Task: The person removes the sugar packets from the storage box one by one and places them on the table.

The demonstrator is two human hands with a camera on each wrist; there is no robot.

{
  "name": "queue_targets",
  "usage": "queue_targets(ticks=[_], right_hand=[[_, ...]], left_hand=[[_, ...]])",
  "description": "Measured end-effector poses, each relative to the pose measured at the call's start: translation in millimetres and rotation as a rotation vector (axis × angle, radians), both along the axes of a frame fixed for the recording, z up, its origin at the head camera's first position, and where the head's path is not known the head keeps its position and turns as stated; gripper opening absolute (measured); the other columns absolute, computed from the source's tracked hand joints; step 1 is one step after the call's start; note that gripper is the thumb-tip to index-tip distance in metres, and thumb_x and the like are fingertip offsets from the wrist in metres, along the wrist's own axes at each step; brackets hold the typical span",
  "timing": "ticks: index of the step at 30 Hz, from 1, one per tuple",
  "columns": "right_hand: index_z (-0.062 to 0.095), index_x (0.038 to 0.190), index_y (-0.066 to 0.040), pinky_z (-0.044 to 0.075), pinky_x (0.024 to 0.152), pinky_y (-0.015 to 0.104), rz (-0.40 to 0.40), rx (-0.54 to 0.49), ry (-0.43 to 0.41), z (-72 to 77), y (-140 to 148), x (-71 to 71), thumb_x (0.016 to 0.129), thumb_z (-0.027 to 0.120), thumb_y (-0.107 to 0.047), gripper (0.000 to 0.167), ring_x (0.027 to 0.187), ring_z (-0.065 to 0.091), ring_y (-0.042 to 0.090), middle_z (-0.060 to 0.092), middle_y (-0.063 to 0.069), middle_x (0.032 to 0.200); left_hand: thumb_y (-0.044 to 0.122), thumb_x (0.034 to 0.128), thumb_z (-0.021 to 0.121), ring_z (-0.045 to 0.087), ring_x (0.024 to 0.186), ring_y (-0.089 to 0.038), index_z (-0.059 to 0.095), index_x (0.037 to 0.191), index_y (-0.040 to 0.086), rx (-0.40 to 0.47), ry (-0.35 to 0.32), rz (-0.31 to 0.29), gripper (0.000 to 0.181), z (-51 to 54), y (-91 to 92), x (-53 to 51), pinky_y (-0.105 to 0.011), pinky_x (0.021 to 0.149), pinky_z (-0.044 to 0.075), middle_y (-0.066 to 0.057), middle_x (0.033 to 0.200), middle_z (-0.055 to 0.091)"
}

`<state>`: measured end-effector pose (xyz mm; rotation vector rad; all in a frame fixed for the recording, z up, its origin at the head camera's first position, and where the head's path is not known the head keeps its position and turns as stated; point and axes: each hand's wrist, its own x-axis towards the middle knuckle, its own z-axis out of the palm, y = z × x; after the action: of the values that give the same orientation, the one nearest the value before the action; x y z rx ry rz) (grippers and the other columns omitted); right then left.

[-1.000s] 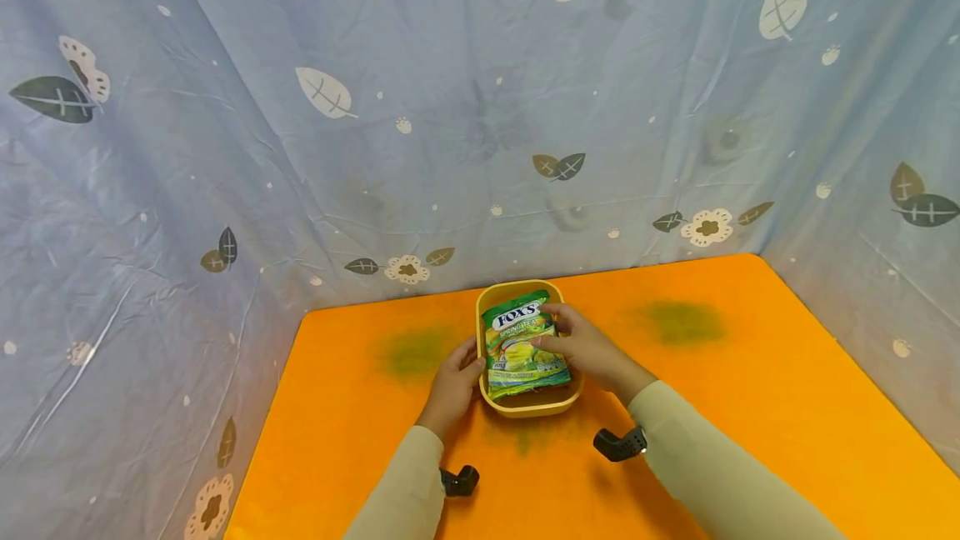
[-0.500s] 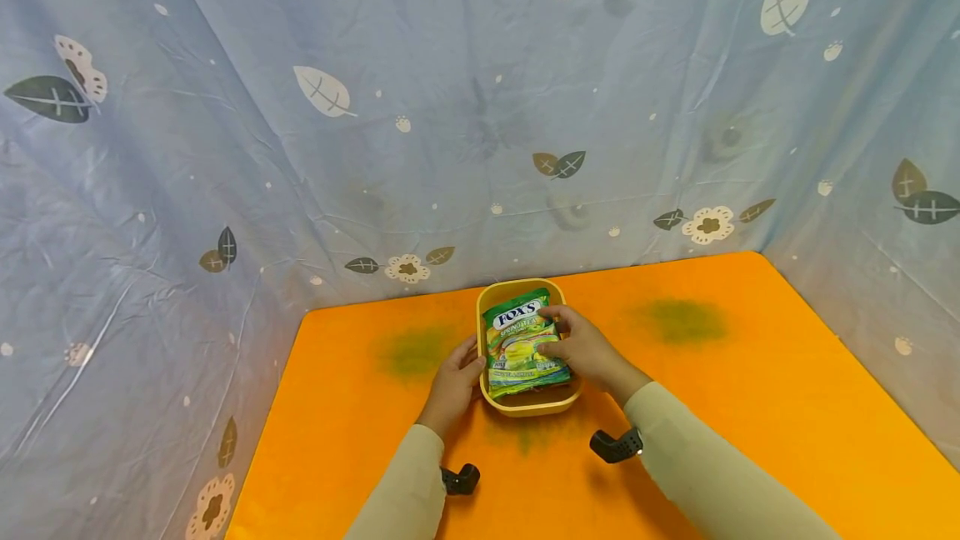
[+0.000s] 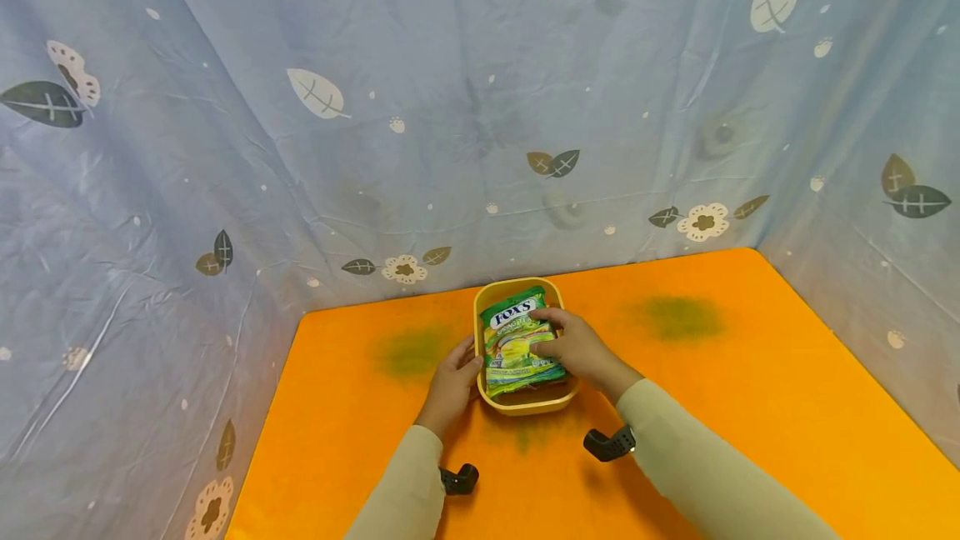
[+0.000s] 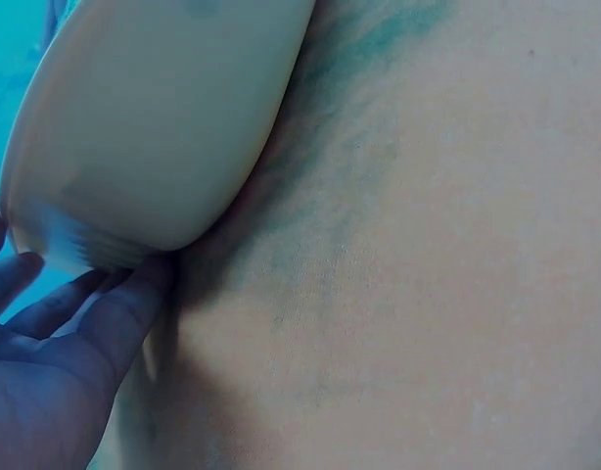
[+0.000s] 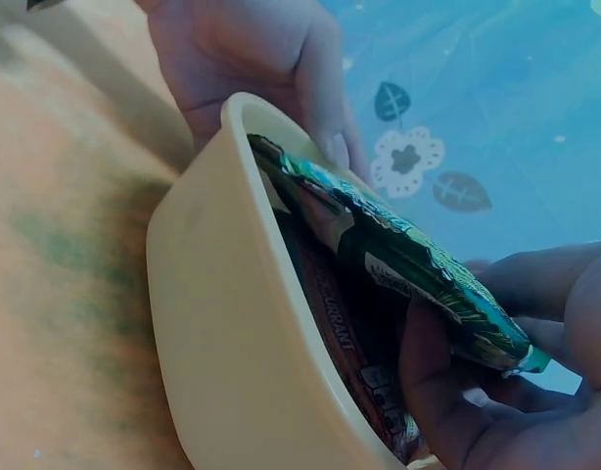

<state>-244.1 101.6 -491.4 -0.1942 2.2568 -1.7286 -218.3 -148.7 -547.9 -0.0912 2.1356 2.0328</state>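
A yellow container (image 3: 528, 409) holds a green FOX'S packet (image 3: 517, 340). My left hand (image 3: 448, 386) grips the container's left side, thumb at the rim; the left wrist view shows fingers of this hand (image 4: 66, 362) against the container's outer wall (image 4: 163, 117). With my right hand (image 3: 583, 350) I pinch the green packet's right edge. Seen from the right wrist, the packet (image 5: 423, 264) tilts up between thumb and fingers of that hand (image 5: 535, 343), above a darker packet (image 5: 345, 343) lettered "CURRANT" inside the container.
An orange table surface (image 3: 720, 373) with green patches lies under the container. Blue patterned curtains (image 3: 465, 107) stand behind it and at both sides. A black device (image 3: 609, 444) is at the right wrist, another (image 3: 460, 480) at the left.
My right hand has shifted slightly left, and the green packet's right edge has moved a little left with it. The left hand keeps its grip; the head view has shifted slightly.
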Motion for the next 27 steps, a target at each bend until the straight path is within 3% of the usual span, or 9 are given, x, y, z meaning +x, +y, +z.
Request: queue_targets(ticks=[6,10,17,27], right_hand=[[0.058,0.158,-0.013,0.05,0.11,0.056,-0.035,-0.003,-0.003,0.3,-1,1.3,0.102,0.078,-0.006,0.06,0.157,0.029,0.046,0.033,0.021,0.172],[0.059,0.157,-0.013,0.054,0.104,0.051,-0.046,-0.03,0.001,1.3,0,1.1,0.101,0.078,-0.004,0.06,0.148,0.041,0.045,0.04,0.022,0.167],[0.058,0.157,-0.011,0.05,0.112,0.053,-0.064,-0.116,0.007,3.5,7,-0.6,0.101,0.077,-0.001,0.06,0.159,0.023,0.044,0.038,0.02,0.169],[0.053,0.162,-0.01,0.056,0.101,0.037,-0.066,-0.185,0.028,1.1,24,0.4,0.104,0.076,-0.006,0.062,0.159,0.02,0.042,0.027,0.02,0.173]], left_hand=[[0.019,0.1171,0.053,0.065,0.129,-0.033,0.037,0.17,0.007,0.009,-0.007,-0.004,0.056,0.8,0.5,0.2,-0.047,0.101,0.06,-0.021,0.161,0.051],[0.018,0.1171,0.053,0.065,0.129,-0.034,0.038,0.17,0.008,0.025,-0.011,-0.002,0.056,1.0,0.7,0.0,-0.047,0.101,0.06,-0.021,0.16,0.051],[0.017,0.1171,0.052,0.064,0.13,-0.036,0.037,0.171,0.008,0.047,-0.005,-0.006,0.056,-0.8,0.2,-0.7,-0.047,0.099,0.06,-0.023,0.161,0.05],[0.018,0.1176,0.051,0.062,0.133,-0.038,0.035,0.171,0.008,0.043,-0.005,-0.01,0.057,-0.1,0.0,0.2,-0.05,0.103,0.058,-0.024,0.161,0.048]])
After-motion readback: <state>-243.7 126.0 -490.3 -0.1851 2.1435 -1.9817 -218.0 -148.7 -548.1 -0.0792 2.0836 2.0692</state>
